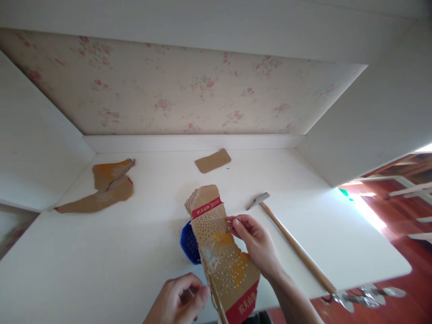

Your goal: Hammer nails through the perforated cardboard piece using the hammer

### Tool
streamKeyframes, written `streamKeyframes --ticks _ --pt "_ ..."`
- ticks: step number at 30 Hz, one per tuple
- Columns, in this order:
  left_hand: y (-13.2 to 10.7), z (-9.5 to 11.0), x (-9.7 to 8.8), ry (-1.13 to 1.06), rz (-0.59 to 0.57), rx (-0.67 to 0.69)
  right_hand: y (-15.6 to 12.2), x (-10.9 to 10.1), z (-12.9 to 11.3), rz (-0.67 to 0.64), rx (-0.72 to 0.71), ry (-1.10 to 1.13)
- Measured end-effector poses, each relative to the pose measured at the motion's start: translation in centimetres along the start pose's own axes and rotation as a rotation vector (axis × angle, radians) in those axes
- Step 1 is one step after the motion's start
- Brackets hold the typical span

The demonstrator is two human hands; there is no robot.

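Note:
A long strip of brown cardboard [221, 252] with many small punched holes and red printed bands stands tilted over the white desk. My left hand [180, 299] is closed on its lower left edge at the bottom of the view. My right hand [254, 240] pinches something thin and metallic, like a nail, against the holed face of the cardboard. A blue object [188, 243] lies on the desk, partly hidden behind the cardboard.
A hammer [293, 245] with a long wooden handle lies right of my hands. Torn cardboard pieces [103, 189] lie at the back left, a small holed piece [213, 160] at the back. White side panels and floral wallpaper enclose the white desk [101, 252].

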State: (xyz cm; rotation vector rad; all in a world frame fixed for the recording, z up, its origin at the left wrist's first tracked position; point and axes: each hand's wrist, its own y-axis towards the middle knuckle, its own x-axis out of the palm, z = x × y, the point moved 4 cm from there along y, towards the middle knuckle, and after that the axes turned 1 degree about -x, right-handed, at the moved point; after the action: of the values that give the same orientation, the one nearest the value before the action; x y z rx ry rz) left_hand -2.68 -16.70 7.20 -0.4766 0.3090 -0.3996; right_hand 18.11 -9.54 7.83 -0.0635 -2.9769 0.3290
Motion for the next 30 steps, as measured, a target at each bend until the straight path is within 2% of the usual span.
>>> streamKeyframes --ticks 2,4,6,8,10,12,15,20,23,28,30 --pt "0.3 0.2 -1.5 0.001 0.181 0.028 0.1 -0.1 0.0 -0.006 -0.022 -0.033" --pt "0.5 0.9 -3.1 0.102 0.413 0.138 0.2 -0.1 -0.1 -0.015 -0.033 -0.064" --pt "0.7 2.2 -3.9 0.282 0.605 0.344 0.3 -0.2 -0.2 -0.022 -0.04 -0.078" --pt "0.9 3.6 -3.5 0.484 0.684 0.565 0.4 -0.2 -0.4 -0.034 -0.045 -0.088" --pt "1.6 4.3 -2.4 0.629 0.651 0.665 0.5 -0.2 -0.6 -0.055 -0.051 -0.103" --pt "2.4 4.4 -1.3 0.71 0.593 0.673 0.5 -0.1 -0.6 -0.088 -0.047 -0.105" --pt "3.2 4.1 -0.5 0.753 0.566 0.65 0.4 0.0 -0.6 -0.122 -0.027 -0.068" --pt "3.2 4.1 -0.9 0.746 0.522 0.618 0.4 0.7 -1.0 -0.128 -0.024 0.006" --pt "2.9 4.4 -1.4 0.772 0.478 0.653 0.6 0.9 -1.2 -0.157 0.006 0.069" --pt "1.9 3.9 -1.8 0.85 0.468 0.777 0.9 -0.8 -0.4 -0.066 0.085 0.132" --pt "1.6 3.4 -1.8 0.882 0.464 0.801 0.8 -1.2 -0.1 -0.076 0.124 0.141"
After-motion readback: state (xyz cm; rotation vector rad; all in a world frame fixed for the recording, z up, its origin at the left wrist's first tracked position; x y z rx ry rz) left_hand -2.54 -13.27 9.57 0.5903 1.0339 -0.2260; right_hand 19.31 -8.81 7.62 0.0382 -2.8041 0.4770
